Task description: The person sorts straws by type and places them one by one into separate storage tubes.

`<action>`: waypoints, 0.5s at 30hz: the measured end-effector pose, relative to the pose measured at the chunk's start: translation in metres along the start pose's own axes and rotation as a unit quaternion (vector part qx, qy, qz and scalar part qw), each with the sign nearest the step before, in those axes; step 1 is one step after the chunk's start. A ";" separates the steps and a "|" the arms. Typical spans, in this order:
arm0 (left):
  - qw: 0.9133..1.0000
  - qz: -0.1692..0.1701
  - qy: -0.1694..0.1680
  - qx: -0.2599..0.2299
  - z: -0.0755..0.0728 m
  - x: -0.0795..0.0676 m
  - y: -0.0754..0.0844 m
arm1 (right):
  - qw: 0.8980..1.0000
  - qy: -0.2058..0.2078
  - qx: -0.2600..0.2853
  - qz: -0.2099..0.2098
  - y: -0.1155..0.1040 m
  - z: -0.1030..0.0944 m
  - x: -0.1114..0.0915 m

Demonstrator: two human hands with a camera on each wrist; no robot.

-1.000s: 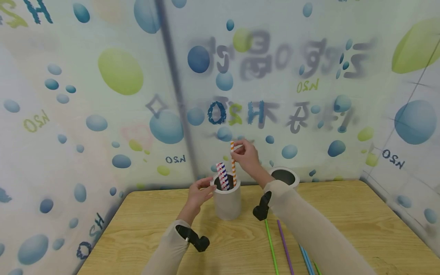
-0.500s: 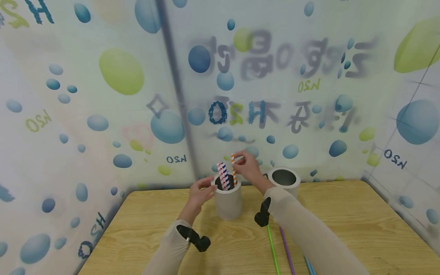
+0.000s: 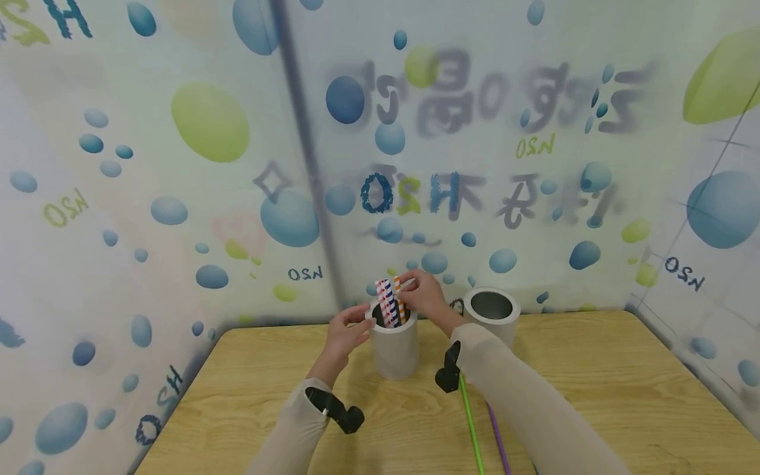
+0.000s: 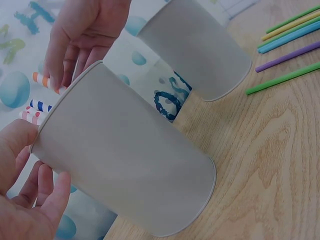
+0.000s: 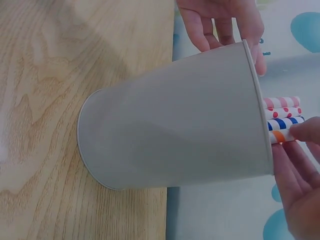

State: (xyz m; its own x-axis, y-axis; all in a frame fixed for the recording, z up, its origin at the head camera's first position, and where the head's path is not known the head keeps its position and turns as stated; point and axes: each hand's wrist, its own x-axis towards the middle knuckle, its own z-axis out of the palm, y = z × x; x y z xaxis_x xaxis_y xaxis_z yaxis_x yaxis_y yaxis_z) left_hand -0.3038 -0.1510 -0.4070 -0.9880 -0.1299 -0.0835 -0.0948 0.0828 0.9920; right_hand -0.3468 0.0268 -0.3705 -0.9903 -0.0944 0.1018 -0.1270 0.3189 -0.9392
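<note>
A grey cylindrical container (image 3: 394, 353) stands upright on the table. My left hand (image 3: 347, 330) grips its rim from the left, thumb over the edge and fingers outside against the wall. My right hand (image 3: 424, 291) pinches an orange-and-white striped paper straw (image 5: 280, 136) between thumb and fingers, its lower part inside the container. Beside it, a blue-striped straw (image 5: 286, 123), a red-dotted straw (image 5: 283, 112) and a pink-striped straw (image 5: 281, 102) stick up above the rim. The container's wall hides their lower ends in both wrist views.
A second grey container (image 3: 491, 309) stands to the right, behind my right forearm. On the wooden table (image 3: 249, 382) lie a green straw (image 4: 285, 79), a purple straw (image 4: 288, 56), a blue straw (image 4: 290, 37) and others. A patterned curtain (image 3: 237, 198) hangs behind the table.
My right hand has lowered the orange-striped straw into the container and moved it left against the other straws. My left hand has stayed at the rim.
</note>
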 end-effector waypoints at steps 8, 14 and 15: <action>1.000 0.000 -0.002 0.000 -0.001 0.000 0.001 | 0.999 0.013 -0.038 0.004 -0.001 0.004 0.001; 1.000 0.003 -0.006 -0.004 0.000 0.000 0.000 | 0.998 0.026 -0.050 0.009 -0.001 0.006 0.000; 1.000 0.002 -0.006 -0.003 0.000 0.000 0.001 | 0.998 0.027 -0.051 0.009 -0.001 0.006 0.000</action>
State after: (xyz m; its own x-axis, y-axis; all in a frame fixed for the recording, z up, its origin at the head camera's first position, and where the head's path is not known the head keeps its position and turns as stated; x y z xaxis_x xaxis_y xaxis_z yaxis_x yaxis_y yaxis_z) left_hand -0.3035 -0.1509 -0.4065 -0.9899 -0.1167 -0.0801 -0.0894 0.0768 0.9930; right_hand -0.3464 0.0207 -0.3717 -0.9938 -0.0370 0.1050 -0.1109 0.4147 -0.9032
